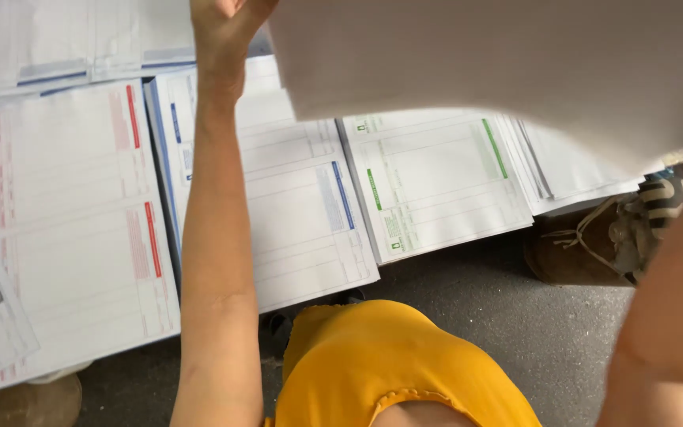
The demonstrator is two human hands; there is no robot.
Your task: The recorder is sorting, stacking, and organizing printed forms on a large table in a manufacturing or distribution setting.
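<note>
We hold a large white sheet of paper (499, 63) up close to the camera, where it fills the upper right of the view and hides much of what lies behind it. Our left hand (223, 24) is raised at the sheet's left edge, at the top of the frame; the fingers are cut off there, so we cannot tell whether they pinch the sheet or merely rest beside it. Our right forearm (673, 300) rises below the sheet's lower right corner, but the hand itself is out of view behind the paper, and its grip cannot be judged. Below the sheet, stacks of printed forms lie side by side: a green-striped stack (436, 186) directly under it, partly covered by its lower edge; a blue-striped stack (302, 205) just left of that, crossed by our left arm; and a red-striped stack (73, 221) farther left. A brown shoe (594, 245) with laces sits under the sheet's right corner on the grey floor (484, 308). Our yellow garment (373, 356) shows well below the sheet.
</note>
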